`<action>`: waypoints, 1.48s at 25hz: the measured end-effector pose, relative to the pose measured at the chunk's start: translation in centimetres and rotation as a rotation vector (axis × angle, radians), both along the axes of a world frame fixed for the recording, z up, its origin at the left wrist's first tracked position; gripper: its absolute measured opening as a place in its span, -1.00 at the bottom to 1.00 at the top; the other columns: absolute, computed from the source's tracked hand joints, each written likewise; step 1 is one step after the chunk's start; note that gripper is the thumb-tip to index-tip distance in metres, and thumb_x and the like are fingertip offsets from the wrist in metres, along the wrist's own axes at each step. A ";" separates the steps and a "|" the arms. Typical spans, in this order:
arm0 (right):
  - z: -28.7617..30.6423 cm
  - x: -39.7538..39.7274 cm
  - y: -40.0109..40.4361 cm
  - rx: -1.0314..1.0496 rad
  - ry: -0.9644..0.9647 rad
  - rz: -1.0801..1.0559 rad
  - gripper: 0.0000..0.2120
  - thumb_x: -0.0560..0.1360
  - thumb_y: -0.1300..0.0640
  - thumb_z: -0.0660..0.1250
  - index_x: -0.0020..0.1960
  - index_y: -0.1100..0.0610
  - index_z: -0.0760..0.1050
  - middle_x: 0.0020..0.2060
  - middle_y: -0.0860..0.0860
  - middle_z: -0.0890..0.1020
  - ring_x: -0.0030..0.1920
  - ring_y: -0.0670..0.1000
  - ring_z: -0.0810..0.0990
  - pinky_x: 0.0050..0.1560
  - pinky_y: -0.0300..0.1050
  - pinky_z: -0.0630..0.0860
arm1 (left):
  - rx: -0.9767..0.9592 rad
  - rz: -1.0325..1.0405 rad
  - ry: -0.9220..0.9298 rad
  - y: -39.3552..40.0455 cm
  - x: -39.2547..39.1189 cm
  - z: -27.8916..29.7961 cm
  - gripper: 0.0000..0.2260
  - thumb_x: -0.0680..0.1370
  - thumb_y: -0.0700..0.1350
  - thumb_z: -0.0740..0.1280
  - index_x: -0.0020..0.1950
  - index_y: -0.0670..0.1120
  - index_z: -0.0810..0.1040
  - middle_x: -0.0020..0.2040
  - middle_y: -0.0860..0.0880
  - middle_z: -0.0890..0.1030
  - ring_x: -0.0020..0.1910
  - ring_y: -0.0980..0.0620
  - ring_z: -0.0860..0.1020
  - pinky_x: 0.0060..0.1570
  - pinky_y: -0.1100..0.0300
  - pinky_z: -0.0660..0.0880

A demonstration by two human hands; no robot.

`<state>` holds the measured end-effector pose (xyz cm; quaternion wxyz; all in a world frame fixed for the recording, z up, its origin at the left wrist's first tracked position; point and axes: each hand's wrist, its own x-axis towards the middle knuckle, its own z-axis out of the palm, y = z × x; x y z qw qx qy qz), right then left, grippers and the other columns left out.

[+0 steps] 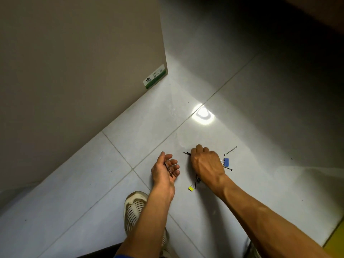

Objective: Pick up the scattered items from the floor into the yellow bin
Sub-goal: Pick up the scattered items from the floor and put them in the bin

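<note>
Floor (260, 127) is glossy pale-grey tile with thin grout lines, one bright lamp glare (203, 114) on it near a grout joint; far right of the room falls off into dark. A beige cabinet side panel (80, 71) stands at left, down to the floor, with a small white-and-green sticker (154, 76) at its lower corner. Left hand (164, 171) is palm-up, fingers loosely curled, cradling a dark bobby pin (169, 169) across the palm. Right hand (206, 163) is knuckles-up, fingers clenched down at the tile, pinching another bobby pin (187, 153) whose end sticks out left of the fingertips. Still on the floor: a blue binder clip (226, 162) just beside the right hand, a bobby pin (230, 151) a little beyond it, a small yellow binder clip (190, 188) and dark pins (196, 181) under the right wrist. A beige mesh sneaker (134, 209) sits below the left forearm. Yellow strip (335, 239) at the bottom-right edge — can't tell if it's the bin.
</note>
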<state>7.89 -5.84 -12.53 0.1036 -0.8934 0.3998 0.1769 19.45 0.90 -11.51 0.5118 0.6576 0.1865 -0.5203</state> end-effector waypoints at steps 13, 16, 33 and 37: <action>2.8 -5.0 1.4 0.307 -0.555 -0.694 -0.84 0.54 0.09 0.25 0.05 0.04 0.58 0.01 0.00 0.63 -0.02 0.04 0.57 -0.03 -0.02 0.53 | -0.117 -0.074 0.177 -1.0 -3.0 0.4 -0.64 0.63 0.10 0.15 -0.04 -0.16 0.55 -0.32 -0.11 0.55 -0.39 -0.01 0.55 -0.33 0.17 0.46; 1.8 -9.4 -0.3 0.149 -0.220 -0.575 -0.57 0.50 0.05 0.34 0.35 0.06 0.41 0.30 0.05 0.46 0.18 0.15 0.45 0.13 0.00 0.42 | -0.106 -0.086 0.151 -0.7 -3.0 0.5 -0.67 0.64 0.03 0.13 -0.09 -0.16 0.55 -0.38 -0.08 0.52 -0.49 0.03 0.50 -0.42 0.21 0.39; 2.2 -6.9 3.5 0.262 -0.609 -0.680 -0.75 0.54 -0.13 0.27 0.06 -0.02 0.60 -0.07 -0.08 0.64 -0.11 -0.08 0.57 -0.11 -0.12 0.54 | -0.111 -0.187 0.191 -0.7 -5.6 0.4 -0.63 0.62 0.11 0.19 0.06 -0.17 0.59 -0.13 -0.15 0.66 -0.19 -0.08 0.65 -0.21 0.10 0.55; 0.8 -10.8 2.3 0.018 -0.262 -0.612 -0.68 0.57 0.17 0.26 0.31 0.12 0.48 0.21 0.08 0.55 0.06 0.14 0.51 0.01 -0.02 0.49 | -0.092 -0.172 0.193 -1.0 -5.4 0.6 -0.66 0.62 0.07 0.21 -0.04 -0.17 0.60 -0.25 -0.13 0.62 -0.36 -0.03 0.60 -0.37 0.18 0.52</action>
